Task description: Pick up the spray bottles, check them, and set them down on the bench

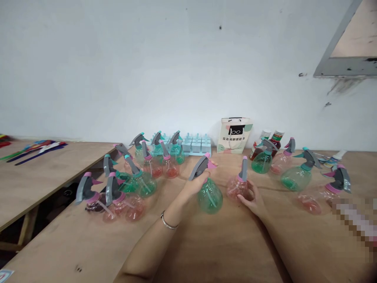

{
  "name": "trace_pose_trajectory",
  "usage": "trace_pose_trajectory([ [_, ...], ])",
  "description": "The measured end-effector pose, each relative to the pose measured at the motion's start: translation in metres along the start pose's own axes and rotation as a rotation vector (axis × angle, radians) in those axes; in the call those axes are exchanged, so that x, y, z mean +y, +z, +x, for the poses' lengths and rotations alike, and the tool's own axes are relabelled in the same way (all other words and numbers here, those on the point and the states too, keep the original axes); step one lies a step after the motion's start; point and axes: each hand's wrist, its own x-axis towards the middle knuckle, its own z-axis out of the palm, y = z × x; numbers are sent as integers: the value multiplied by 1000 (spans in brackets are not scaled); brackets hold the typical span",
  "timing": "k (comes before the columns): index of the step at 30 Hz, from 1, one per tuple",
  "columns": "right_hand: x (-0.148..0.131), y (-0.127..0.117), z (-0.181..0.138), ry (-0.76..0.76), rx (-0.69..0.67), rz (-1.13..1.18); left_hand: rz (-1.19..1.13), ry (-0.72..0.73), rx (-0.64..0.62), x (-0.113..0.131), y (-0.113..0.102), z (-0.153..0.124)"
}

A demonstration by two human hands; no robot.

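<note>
My left hand (202,181) is closed around the neck of a green spray bottle (210,198) with a grey and pink trigger head. Just to its right, my right hand (251,199) wraps its fingers and thumb round the body of a pink spray bottle (232,188). That bottle stands upright with its nozzle facing away from me. Whether the green bottle touches the table, I cannot tell. More green and pink spray bottles stand or lean in a group on the left, among them a green one (147,185) with a teal nozzle.
Light-blue popsicle molds (196,146) stand by the wall, with a paper bag (234,137) beside them. Jars with dark red contents (276,139) are behind several spray bottles (297,177) on the right. A second table (44,177), across a gap on the left, carries coloured strips (41,149).
</note>
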Motion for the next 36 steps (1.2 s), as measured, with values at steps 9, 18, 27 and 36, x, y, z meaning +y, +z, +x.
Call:
trace_pose_trajectory([
  [9, 0, 1, -2, 17, -17, -2, 65, -48, -50, 1, 2, 3],
  [18, -4, 1, 0, 16, -25, 29, 54, -4, -156, 1, -3, 3],
  [27, -2, 0, 0, 8, -37, 23, 47, -96, -178, 2, 0, -1],
  [36, -5, 1, 2, 0, -24, 30, 60, -79, -119, -5, 3, 0],
])
